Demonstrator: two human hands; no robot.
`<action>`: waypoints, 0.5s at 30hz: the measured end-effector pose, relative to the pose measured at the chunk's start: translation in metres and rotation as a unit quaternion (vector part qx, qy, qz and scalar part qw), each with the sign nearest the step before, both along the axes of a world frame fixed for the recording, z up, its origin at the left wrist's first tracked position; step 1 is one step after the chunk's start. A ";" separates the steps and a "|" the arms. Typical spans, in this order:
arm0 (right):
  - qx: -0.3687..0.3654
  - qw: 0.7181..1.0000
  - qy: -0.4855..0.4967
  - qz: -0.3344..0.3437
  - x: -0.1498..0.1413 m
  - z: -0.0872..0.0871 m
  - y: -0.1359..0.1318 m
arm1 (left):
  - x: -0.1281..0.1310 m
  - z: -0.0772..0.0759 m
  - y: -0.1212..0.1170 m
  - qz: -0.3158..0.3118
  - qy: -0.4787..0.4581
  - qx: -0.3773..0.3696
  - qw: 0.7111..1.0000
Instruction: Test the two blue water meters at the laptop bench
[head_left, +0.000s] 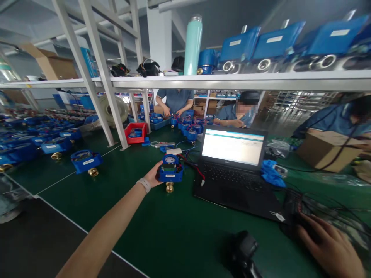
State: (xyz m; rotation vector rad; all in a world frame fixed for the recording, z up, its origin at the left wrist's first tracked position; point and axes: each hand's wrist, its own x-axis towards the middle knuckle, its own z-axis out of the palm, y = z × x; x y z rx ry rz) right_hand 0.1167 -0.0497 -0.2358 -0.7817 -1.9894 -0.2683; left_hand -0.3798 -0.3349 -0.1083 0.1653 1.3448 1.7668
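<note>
My left hand [154, 175] grips the left side of a blue water meter [171, 177] standing on the green table. Its lid is up, showing a circuit board and wires, and a brass fitting points toward me. Just right of the meter is an open black laptop [232, 173] with a lit screen. At the right edge, my right hand [330, 243] lies curled over a black computer mouse [309, 227], mostly hidden under the fingers. A black handheld scanner [245, 247], somewhat blurred, sits between the laptop and the near table edge.
More blue meters [87, 160] crowd the left. A red bin [135, 132] stands by the metal posts [98, 73]. Overhead, a shelf [232, 79] carries a mint bottle [193, 46] and large blue meters. Co-workers sit opposite; a cardboard box [327, 150] is at right.
</note>
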 end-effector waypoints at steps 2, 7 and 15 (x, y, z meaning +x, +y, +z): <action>0.024 0.999 -0.022 0.008 -0.003 0.004 -0.004 | -0.001 -0.001 0.002 0.004 0.002 -0.002 1.000; 0.054 0.998 -0.028 0.008 -0.007 0.003 -0.001 | 0.021 0.003 -0.007 0.021 0.010 -0.009 1.000; -0.023 0.999 -0.008 -0.021 -0.016 0.015 -0.025 | 0.060 -0.013 -0.024 0.016 0.033 -0.076 0.996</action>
